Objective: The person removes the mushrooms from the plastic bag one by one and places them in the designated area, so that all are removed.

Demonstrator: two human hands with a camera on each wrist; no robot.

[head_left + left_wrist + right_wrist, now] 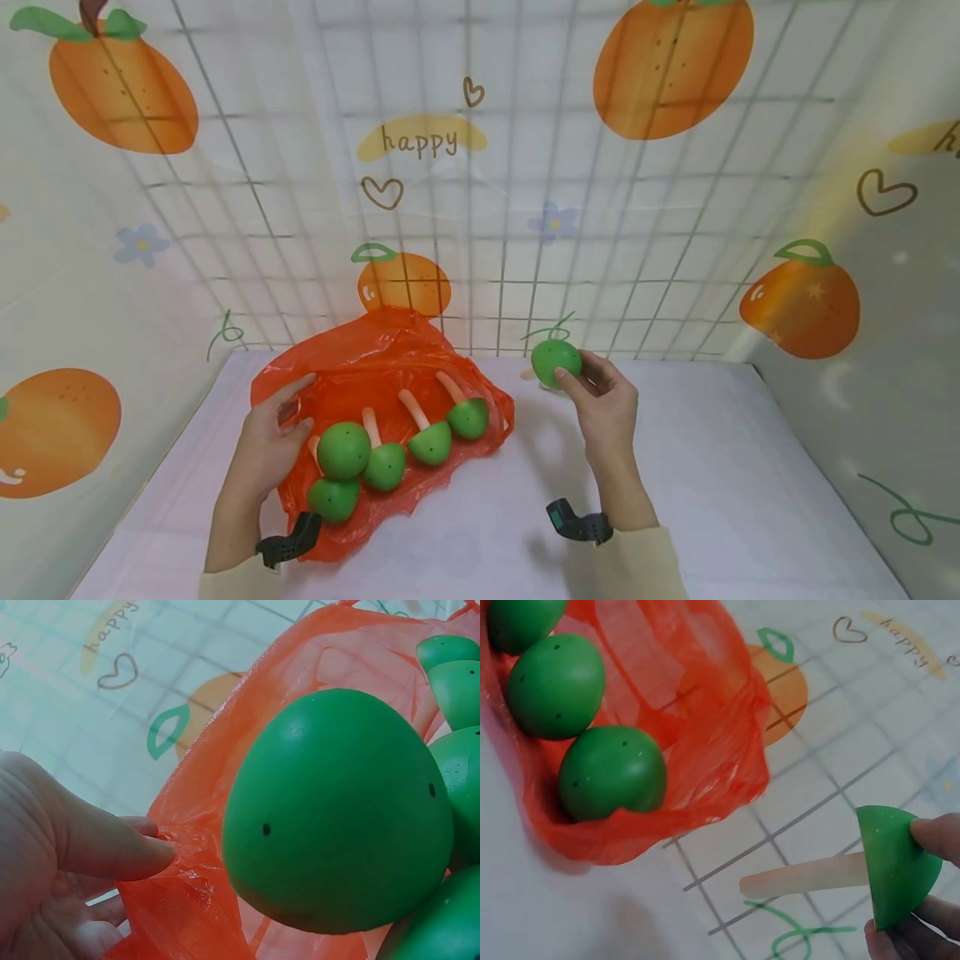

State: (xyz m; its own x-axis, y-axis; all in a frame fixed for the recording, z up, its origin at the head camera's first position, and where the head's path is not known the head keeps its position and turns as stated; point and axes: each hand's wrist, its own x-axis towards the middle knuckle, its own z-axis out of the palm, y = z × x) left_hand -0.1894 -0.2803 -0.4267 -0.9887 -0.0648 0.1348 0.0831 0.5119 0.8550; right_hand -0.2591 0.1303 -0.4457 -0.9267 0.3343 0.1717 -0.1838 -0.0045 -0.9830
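Note:
A toy mushroom [898, 866] with a speckled green cap and a pale stem is pinched by the cap between the thumb and fingers of my right hand [609, 412]. It is held up to the right of a red plastic bag [337, 358]; its stem points toward the bag in the right wrist view. Several more mushrooms lie in the bag, one cap [343, 450] resting over another [333, 500]. At the bag's left edge, my left hand [266, 446] grips the thin plastic, the thumb [124, 847] on it and other fingers partly hidden behind.
The bag lies on a white table surface [712, 467]. Behind it stands a wire grid covered by a pale cloth [510, 167] printed with oranges, and cloth walls close both sides. A black band [288, 540] sits on each wrist.

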